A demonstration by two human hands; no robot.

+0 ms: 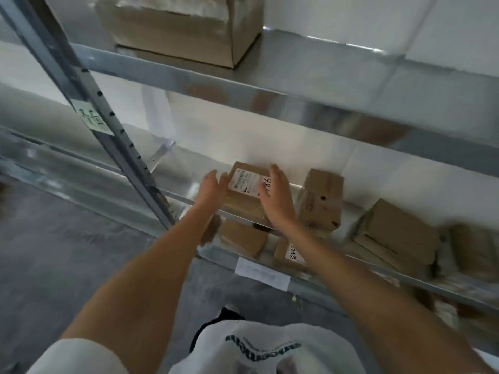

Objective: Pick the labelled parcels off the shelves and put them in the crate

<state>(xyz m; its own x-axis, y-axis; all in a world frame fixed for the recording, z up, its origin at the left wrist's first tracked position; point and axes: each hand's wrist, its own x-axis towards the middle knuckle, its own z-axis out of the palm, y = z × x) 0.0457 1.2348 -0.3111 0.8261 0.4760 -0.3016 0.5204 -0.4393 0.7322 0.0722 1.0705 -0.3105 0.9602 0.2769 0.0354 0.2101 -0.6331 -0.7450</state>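
A brown cardboard parcel [247, 184] with a white printed label and handwritten digits lies on the middle metal shelf [351, 211]. My left hand [213, 188] is at its left side and my right hand [278, 197] at its right side, both with fingers straight. Whether the palms touch the parcel is unclear because of blur. No crate is in view.
Further brown parcels [321, 201] [397, 236] lie to the right on the same shelf. More parcels [243, 238] [290, 253] sit on the shelf below. A large box [183, 28] stands on the upper shelf. A slanted steel upright [89, 103] with a paper note rises at left.
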